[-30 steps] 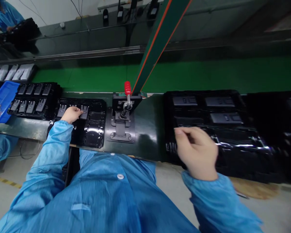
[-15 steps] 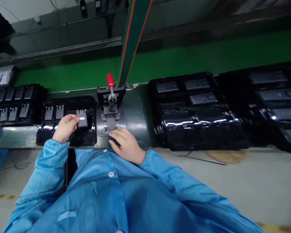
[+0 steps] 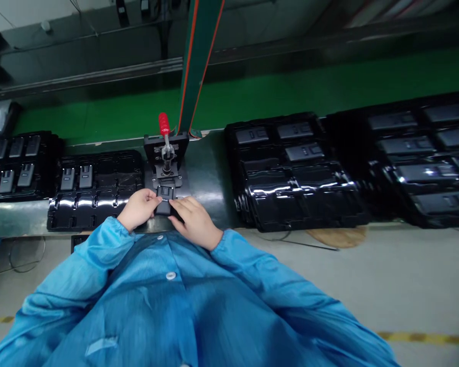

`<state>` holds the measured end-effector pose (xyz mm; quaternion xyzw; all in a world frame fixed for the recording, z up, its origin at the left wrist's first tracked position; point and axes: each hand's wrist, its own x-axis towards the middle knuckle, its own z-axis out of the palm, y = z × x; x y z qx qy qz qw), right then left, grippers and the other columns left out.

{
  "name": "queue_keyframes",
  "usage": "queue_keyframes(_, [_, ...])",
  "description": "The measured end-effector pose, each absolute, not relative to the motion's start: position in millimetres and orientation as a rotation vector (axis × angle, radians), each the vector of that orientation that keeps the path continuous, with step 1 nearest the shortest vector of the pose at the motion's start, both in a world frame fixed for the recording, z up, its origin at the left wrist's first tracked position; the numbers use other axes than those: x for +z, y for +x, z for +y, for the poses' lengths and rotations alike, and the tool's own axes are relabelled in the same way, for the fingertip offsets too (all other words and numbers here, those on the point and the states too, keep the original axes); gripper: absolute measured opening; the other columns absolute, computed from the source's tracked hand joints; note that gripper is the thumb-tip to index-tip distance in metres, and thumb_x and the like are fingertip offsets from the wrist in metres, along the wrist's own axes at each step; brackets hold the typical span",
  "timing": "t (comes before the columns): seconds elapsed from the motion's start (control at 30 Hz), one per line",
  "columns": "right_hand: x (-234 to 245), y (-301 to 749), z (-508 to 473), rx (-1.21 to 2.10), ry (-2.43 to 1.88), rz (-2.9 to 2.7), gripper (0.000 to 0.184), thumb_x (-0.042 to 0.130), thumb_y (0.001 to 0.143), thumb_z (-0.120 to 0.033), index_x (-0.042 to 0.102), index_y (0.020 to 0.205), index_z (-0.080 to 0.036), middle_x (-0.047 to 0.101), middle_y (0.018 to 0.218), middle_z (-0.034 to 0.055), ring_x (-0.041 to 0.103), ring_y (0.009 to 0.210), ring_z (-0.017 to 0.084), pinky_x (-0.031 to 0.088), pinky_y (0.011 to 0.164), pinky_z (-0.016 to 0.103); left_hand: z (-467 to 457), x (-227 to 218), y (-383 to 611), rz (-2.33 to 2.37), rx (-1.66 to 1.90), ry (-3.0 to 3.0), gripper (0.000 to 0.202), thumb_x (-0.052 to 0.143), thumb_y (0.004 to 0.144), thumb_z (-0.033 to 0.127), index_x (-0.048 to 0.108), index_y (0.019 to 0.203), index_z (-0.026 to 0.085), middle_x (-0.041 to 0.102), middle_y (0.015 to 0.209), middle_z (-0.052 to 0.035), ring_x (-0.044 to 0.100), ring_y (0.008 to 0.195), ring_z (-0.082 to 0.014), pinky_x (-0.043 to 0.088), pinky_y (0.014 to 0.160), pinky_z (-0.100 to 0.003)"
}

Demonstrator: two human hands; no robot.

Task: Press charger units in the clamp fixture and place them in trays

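Note:
A small dark grey plastic case [image 3: 164,206], with white lettering and a recessed top end, lies between my hands at the near end of the clamp fixture. My left hand [image 3: 139,208] pinches its left edge with thumb and fingers. On its right edge rest the fingertips of my right hand [image 3: 195,221], the thumb low by the near corner. Just beyond it stands the toggle clamp [image 3: 167,153] with its red handle [image 3: 163,124] upright. The fixture's base is partly hidden under the case and my fingers.
Left of the fixture, a black tray [image 3: 95,206] holds two similar cases [image 3: 86,176]; a fuller tray [image 3: 42,173] lies farther left. At right are stacked black trays [image 3: 286,204] with long dark parts [image 3: 304,152]. A green post [image 3: 201,56] rises behind the clamp.
My left hand has carried the case rightward from above the left tray to the fixture. My right hand, formerly resting by the fixture, now touches the case. The view has shifted slightly.

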<state>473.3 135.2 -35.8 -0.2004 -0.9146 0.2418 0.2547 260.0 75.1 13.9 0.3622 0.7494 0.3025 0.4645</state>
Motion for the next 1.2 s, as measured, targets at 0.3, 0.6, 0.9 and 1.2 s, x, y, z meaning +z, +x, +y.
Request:
queue_keyframes(0.3, [-37.5, 472.9, 159.6, 0.604, -0.636, -2.613, 0.044, 0.064, 0.099, -0.022, 0.064, 0.142, -0.012, 0.071, 0.13, 0.017, 0.059, 0.116, 0.033, 0.056, 0.103, 0.052, 109.8, 13.4, 257.2, 2.133, 0.273, 1.456, 0.032, 0.062, 0.096, 0.048, 0.066, 0.075, 0.023, 0.072, 0.075, -0.0073, 0.065, 0.072, -0.0235, 0.041, 0.066, -0.033])
queue_keyframes(0.6, [-32.4, 467.8, 167.4, 0.602, -0.67, -2.686, 0.046, 0.065, 0.097, -0.02, 0.064, 0.143, -0.012, 0.071, 0.13, 0.0166, 0.058, 0.117, 0.033, 0.055, 0.103, 0.051, 122.5, 10.2, 256.0, 2.166, 0.042, 1.588, 0.04, 0.056, 0.099, 0.051, 0.079, 0.084, 0.021, 0.079, 0.088, -0.0149, 0.075, 0.088, -0.0288, 0.052, 0.076, -0.034])
queue_keyframes(0.9, [-24.6, 465.6, 172.5, 0.573, -0.707, -2.755, 0.047, 0.064, 0.098, -0.02, 0.065, 0.143, -0.008, 0.072, 0.13, 0.0171, 0.058, 0.116, 0.034, 0.053, 0.1, 0.05, 127.0, 12.5, 257.1, 2.169, -0.011, 1.609, 0.043, 0.054, 0.101, 0.05, 0.08, 0.087, 0.02, 0.079, 0.092, -0.0172, 0.076, 0.093, -0.0327, 0.053, 0.077, -0.037])
queue_keyframes(1.2, [-20.5, 462.5, 169.1, 0.517, -0.788, -2.804, 0.042, 0.062, 0.101, -0.023, 0.067, 0.141, -0.012, 0.073, 0.128, 0.0164, 0.059, 0.114, 0.034, 0.051, 0.091, 0.048, 122.6, 19.2, 266.0, 2.228, -0.125, 1.674, 0.047, 0.049, 0.103, 0.051, 0.082, 0.097, 0.018, 0.08, 0.096, -0.0204, 0.077, 0.094, -0.0353, 0.055, 0.076, -0.039])
